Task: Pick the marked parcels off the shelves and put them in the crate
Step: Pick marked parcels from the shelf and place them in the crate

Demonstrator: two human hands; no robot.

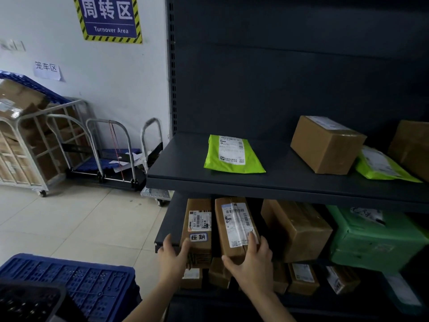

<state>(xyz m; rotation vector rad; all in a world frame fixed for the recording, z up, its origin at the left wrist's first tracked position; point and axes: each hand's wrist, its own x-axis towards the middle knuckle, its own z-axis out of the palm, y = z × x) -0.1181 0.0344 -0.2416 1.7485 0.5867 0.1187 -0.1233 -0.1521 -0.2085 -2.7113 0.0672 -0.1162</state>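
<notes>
The marked parcel (199, 231) — a narrow brown box with a blue-edged sticker on its face — lies at the left end of the middle shelf (166, 228), just beside a neighbouring box (234, 226). The left hand (173, 259) pinches its near left corner, thumb on top and fingers down the side, while the right hand (253, 261) lies spread, fingers fairly straight, on the neighbour's near end, gripping nothing. Best to steady that neighbour, slide the marked parcel straight out until the grip can deepen, then swing it left and down to the blue crate (69, 275).
</notes>
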